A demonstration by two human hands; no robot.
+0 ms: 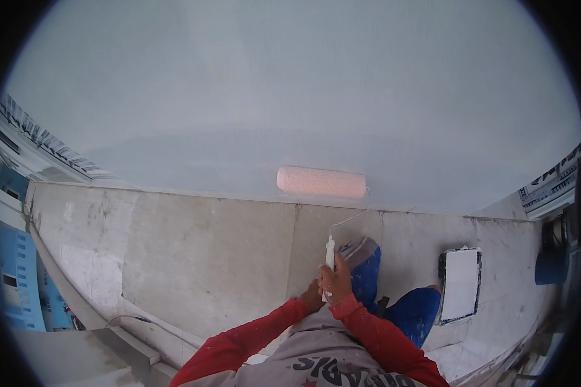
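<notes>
A paint roller with a broad pinkish sleeve (319,182) lies against the pale grey-blue wall (290,84), low down near the floor line. Its thin wire frame bends back to a white, paint-smeared handle (330,253). Around that handle my right hand (337,282) is closed. My left hand (312,297) is just below and to the left, closed at the handle's lower end and partly hidden by the right hand. Both of my forearms are in red sleeves.
On the floor (206,251) to my right stands a dark-rimmed paint tray (460,284) with a white inside. My knees in blue trousers (414,315) are bent near the wall. A cable (145,320) runs by a ledge at lower left. A blue bucket-like container (551,267) stands far right.
</notes>
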